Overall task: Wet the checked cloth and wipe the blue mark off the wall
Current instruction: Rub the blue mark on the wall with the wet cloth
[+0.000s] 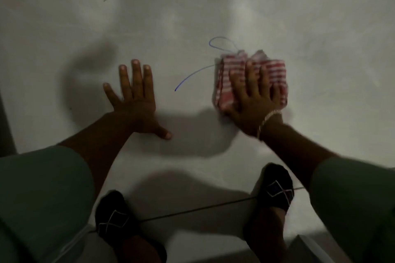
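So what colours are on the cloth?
Red and white checks on the cloth, seen in the head view.

Looks like a home interior, dimly lit. Plain pale painted wall (213, 2) fills most of the view, with a blue pen scribble (192, 76) on it. Below, light floor tiles (192, 194) with a dark grout line. Person stands in dark patterned socks (112, 218), no shoes. Red-and-white checked cloth (230, 77) is a household rag. Room type unclear.
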